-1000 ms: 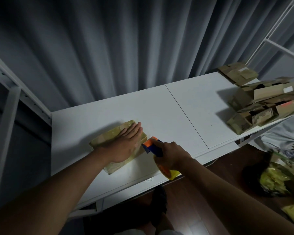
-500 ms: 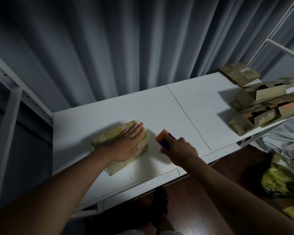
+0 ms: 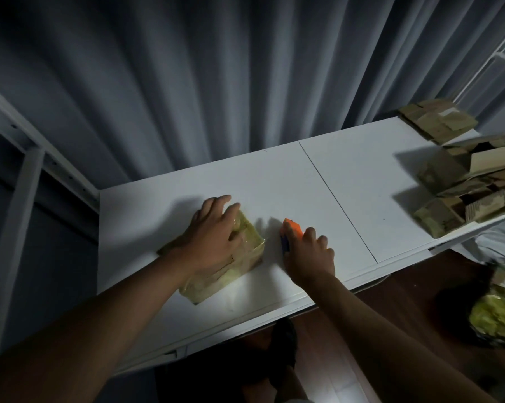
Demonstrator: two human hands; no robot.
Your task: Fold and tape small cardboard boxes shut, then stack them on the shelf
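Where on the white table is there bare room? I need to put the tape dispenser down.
Free: the table stretch between the right hand with the tape dispenser and the seam line, and beyond it up to the cardboard pile. Also free behind the taped box, toward the curtain. Crowded: the right end.

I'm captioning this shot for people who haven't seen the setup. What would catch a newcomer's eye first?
The left hand spread over a tape-wrapped cardboard box on the white table. Just right of it, the right hand grips an orange-and-blue tape dispenser. A pile of cardboard boxes crowds the table's far right end.
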